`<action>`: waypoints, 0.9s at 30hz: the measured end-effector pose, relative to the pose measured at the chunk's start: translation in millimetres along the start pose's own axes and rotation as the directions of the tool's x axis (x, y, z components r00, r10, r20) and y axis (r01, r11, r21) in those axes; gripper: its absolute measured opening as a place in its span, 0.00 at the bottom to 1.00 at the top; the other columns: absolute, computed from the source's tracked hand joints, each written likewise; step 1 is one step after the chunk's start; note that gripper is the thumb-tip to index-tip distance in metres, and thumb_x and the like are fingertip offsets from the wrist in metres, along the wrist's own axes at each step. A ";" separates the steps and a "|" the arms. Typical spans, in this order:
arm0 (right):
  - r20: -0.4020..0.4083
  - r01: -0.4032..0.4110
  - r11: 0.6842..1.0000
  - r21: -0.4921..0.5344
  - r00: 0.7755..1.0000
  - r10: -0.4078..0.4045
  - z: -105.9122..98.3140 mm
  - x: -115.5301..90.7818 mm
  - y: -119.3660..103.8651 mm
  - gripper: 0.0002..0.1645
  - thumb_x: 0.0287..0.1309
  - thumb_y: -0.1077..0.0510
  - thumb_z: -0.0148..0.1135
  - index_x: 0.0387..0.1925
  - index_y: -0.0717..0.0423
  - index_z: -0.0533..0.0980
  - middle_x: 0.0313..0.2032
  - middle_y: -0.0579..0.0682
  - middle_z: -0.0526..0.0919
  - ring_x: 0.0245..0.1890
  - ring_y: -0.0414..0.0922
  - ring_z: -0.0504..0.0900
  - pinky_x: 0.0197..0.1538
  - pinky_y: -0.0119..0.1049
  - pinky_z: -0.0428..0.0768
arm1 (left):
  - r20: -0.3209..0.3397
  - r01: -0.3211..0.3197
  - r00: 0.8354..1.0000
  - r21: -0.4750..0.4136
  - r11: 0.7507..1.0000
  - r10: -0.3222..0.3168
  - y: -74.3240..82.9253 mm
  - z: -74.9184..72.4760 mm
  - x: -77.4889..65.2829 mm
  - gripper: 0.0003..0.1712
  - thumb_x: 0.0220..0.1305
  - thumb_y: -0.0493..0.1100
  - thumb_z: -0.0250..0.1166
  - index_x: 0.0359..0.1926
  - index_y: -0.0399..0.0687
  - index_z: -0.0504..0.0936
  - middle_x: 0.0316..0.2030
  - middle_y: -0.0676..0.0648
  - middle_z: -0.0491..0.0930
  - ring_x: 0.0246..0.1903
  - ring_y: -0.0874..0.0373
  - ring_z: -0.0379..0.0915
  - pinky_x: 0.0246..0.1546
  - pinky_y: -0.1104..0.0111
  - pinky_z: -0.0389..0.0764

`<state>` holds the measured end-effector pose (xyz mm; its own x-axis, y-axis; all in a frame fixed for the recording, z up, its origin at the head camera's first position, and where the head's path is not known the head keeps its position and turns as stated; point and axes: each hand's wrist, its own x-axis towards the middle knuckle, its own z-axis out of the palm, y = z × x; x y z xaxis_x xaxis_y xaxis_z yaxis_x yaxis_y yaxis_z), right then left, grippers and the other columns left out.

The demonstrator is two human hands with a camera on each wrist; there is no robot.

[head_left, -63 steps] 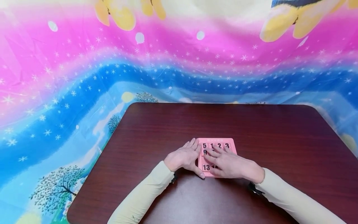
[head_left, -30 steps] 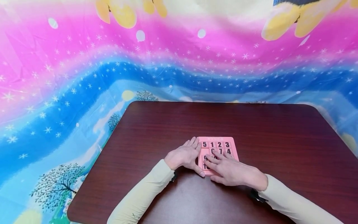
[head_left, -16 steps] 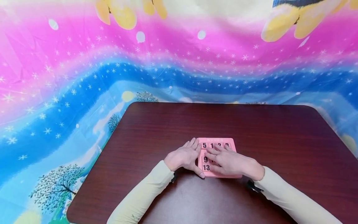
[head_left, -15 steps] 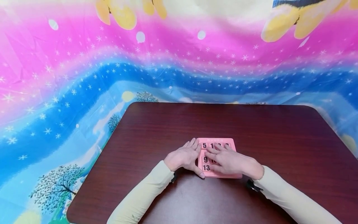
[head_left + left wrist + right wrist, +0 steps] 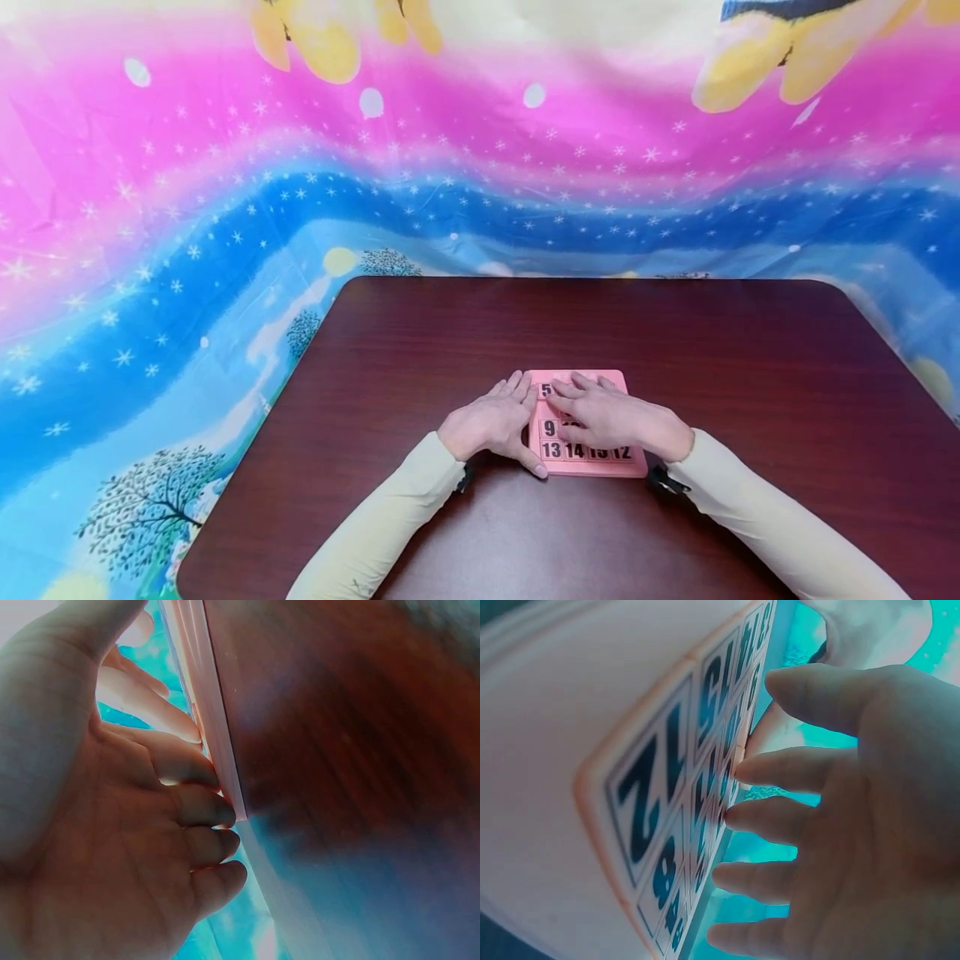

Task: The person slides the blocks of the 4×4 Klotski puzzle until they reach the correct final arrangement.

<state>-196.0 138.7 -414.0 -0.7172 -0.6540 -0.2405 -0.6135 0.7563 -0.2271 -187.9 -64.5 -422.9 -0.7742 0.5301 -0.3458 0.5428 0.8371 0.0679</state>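
A pink sliding number puzzle (image 5: 592, 468) lies on the brown table with its numbered tiles facing up. Along its left edge rests my left hand (image 5: 491, 421), fingers stretched toward the far corner and thumb at the near left corner. In the left wrist view, those fingertips (image 5: 225, 812) meet the side of the frame. My right hand (image 5: 615, 414) reaches over the puzzle from the right, fingers spread and nearly straight, hiding much of the upper and middle rows. The 5, the 9 and the bottom row 13, 14, 15, 12 show. Fingertips (image 5: 746, 769) are right at the tiles in the right wrist view.
The brown wooden table (image 5: 420, 333) has rounded far corners. Behind and beside it hangs a pink and blue printed cloth (image 5: 450, 167) with snowflakes and trees. A black strap (image 5: 666, 481) shows at the right wrist, below the pale sleeve (image 5: 757, 500).
My right hand, lower and farther right a second ago, has moved up and left across the tiles. It now covers most of the top row and exposes the bottom row. The left hand keeps its place.
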 end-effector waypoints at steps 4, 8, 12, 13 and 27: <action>-0.003 0.005 1.000 0.004 1.000 -0.005 0.4 1.1 -1.2 0.36 0.68 0.43 0.55 0.72 0.53 0.64 0.74 0.58 0.59 0.74 0.66 0.52 0.69 0.72 0.54 | -0.001 0.000 1.000 -0.002 1.000 0.000 -0.6 0.6 -0.9 0.77 0.40 0.80 0.67 0.77 0.39 0.45 0.78 0.38 0.40 0.78 0.47 0.34 0.79 0.60 0.46; -0.008 0.009 1.000 0.005 1.000 -0.009 2.5 0.0 -2.4 0.37 0.68 0.43 0.54 0.72 0.54 0.63 0.74 0.58 0.59 0.74 0.66 0.53 0.69 0.72 0.55 | 0.002 -0.002 1.000 -0.001 1.000 0.002 -0.2 0.4 -1.6 0.76 0.40 0.80 0.67 0.77 0.39 0.45 0.78 0.37 0.40 0.78 0.47 0.34 0.79 0.60 0.46; -0.030 0.023 1.000 0.001 0.999 -0.023 5.6 -2.1 -2.4 0.37 0.68 0.44 0.54 0.72 0.56 0.63 0.74 0.59 0.60 0.74 0.66 0.53 0.69 0.72 0.56 | -0.001 -0.008 1.000 -0.010 1.000 0.008 0.6 0.6 -1.8 0.76 0.41 0.80 0.67 0.77 0.39 0.45 0.78 0.37 0.40 0.78 0.47 0.34 0.79 0.60 0.47; -0.036 0.026 1.000 -0.001 0.999 -0.026 6.2 -2.6 -2.2 0.37 0.68 0.44 0.54 0.72 0.56 0.63 0.74 0.58 0.60 0.74 0.67 0.53 0.69 0.72 0.56 | -0.003 -0.009 1.000 -0.010 1.000 0.009 0.8 0.6 -1.6 0.76 0.41 0.80 0.67 0.77 0.39 0.45 0.78 0.38 0.40 0.78 0.47 0.34 0.79 0.60 0.47; -0.097 0.079 0.996 -0.053 0.992 -0.084 13.9 -16.1 -8.6 0.34 0.67 0.45 0.56 0.69 0.56 0.67 0.71 0.58 0.66 0.72 0.67 0.59 0.68 0.72 0.58 | -0.009 -0.008 1.000 0.010 1.000 0.008 0.6 0.9 -0.4 0.76 0.40 0.80 0.67 0.77 0.38 0.46 0.78 0.37 0.40 0.78 0.47 0.34 0.79 0.61 0.46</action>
<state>-174.6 142.5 -421.3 -0.6922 -0.7103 -0.1277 -0.6847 0.7022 -0.1952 -187.0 -64.4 -423.6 -0.7724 0.5382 -0.3371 0.5524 0.8313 0.0616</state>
